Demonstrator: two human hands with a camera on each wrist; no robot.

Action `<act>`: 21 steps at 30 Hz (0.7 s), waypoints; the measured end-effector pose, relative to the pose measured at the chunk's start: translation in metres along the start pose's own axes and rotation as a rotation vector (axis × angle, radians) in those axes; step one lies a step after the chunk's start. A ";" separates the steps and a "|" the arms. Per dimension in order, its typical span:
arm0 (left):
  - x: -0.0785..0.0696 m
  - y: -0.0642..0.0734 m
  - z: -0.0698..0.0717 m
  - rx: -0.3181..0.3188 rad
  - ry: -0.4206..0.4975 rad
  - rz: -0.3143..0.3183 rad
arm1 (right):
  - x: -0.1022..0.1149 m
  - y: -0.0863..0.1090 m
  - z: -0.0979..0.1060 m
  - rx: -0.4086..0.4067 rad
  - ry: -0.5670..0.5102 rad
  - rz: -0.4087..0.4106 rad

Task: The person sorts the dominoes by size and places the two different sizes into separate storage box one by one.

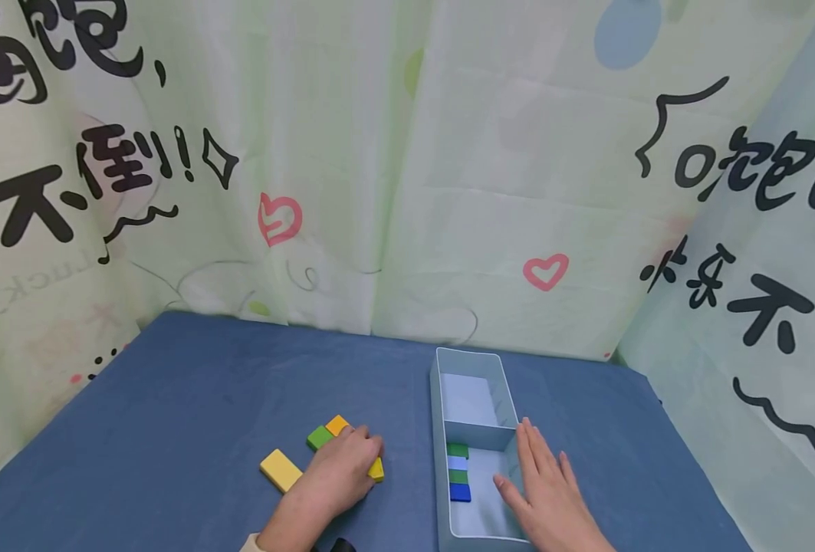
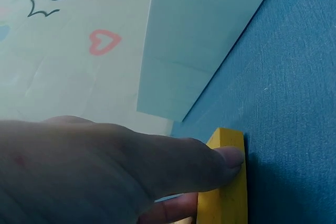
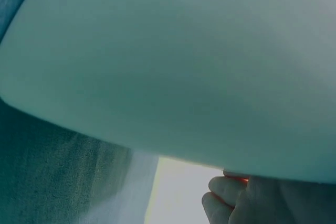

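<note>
My left hand reaches down to the cloth and pinches a yellow block. In the left wrist view the thumb lies on one face of that yellow block, with a finger behind it. Just beyond the knuckles are a green block and an orange-yellow block, partly covered by the hand. A pale yellow block lies left of the wrist. My right hand, fingers straight, rests along the right side of a light blue box; the box wall fills most of the right wrist view.
The box has two compartments split by a divider. Along the near compartment's left wall sit green, light blue and blue blocks in a row. A dark object shows at the bottom edge. Printed curtains surround the blue-covered table.
</note>
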State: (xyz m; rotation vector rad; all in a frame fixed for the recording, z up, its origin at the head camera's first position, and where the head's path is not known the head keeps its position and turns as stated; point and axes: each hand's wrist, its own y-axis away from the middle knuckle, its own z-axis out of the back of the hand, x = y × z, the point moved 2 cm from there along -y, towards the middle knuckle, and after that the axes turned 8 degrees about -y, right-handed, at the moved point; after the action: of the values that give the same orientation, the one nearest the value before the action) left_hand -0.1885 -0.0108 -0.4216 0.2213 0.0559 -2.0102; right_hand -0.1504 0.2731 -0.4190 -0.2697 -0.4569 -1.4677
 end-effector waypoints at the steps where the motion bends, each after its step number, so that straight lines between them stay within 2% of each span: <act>1: 0.000 0.000 0.000 0.000 0.004 -0.005 | 0.000 0.000 0.000 0.000 -0.003 -0.001; 10: -0.002 0.000 0.004 -0.007 0.018 -0.052 | -0.002 -0.001 -0.001 0.002 -0.009 0.002; 15: -0.003 0.003 0.010 -0.049 0.033 -0.074 | -0.001 -0.001 -0.001 -0.006 -0.012 0.010; 21: -0.006 -0.001 0.020 -0.066 0.043 -0.071 | -0.001 -0.001 -0.001 -0.009 -0.009 0.011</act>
State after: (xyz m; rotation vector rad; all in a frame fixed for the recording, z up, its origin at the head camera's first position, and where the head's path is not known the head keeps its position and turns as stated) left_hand -0.1896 -0.0074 -0.4009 0.2234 0.1598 -2.0702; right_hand -0.1509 0.2738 -0.4202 -0.2853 -0.4554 -1.4588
